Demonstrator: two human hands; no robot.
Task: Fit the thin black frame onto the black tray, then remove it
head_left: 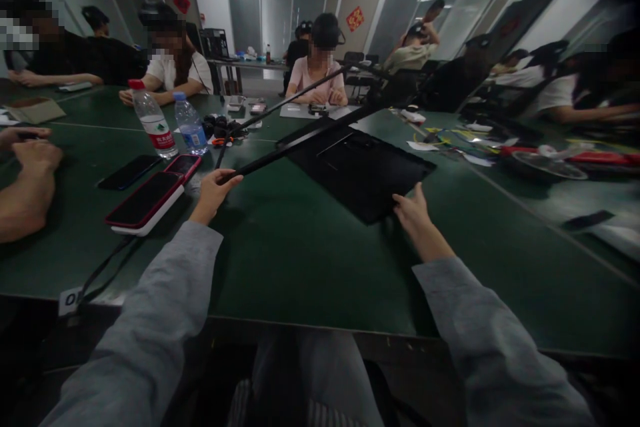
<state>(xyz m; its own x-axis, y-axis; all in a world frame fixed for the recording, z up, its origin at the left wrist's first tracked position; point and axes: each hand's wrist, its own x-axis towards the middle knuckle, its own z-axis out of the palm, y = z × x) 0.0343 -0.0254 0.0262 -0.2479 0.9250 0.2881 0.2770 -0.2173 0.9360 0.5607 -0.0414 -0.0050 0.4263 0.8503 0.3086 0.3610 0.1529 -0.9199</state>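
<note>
My left hand (214,195) pinches the near corner of a thin black rectangular frame (295,140), like a screen bezel, between thumb and fingers. The frame is tilted up and stretches away to the right above the table. Under it a flat black panel (345,177) lies on the green tabletop, with a slot and a small raised part on its face. At the panel's near right edge is my right hand (416,219), thumb and fingers apart. Its fingertips are at the edge; whether they press on it I cannot tell.
Left of me are a red-capped bottle (154,123), a blue-capped bottle (190,125), a dark phone (130,172) and a red-edged device (147,200) on a white base. Another person's hands (30,173) rest at far left. Cables and red parts (540,153) lie on the right.
</note>
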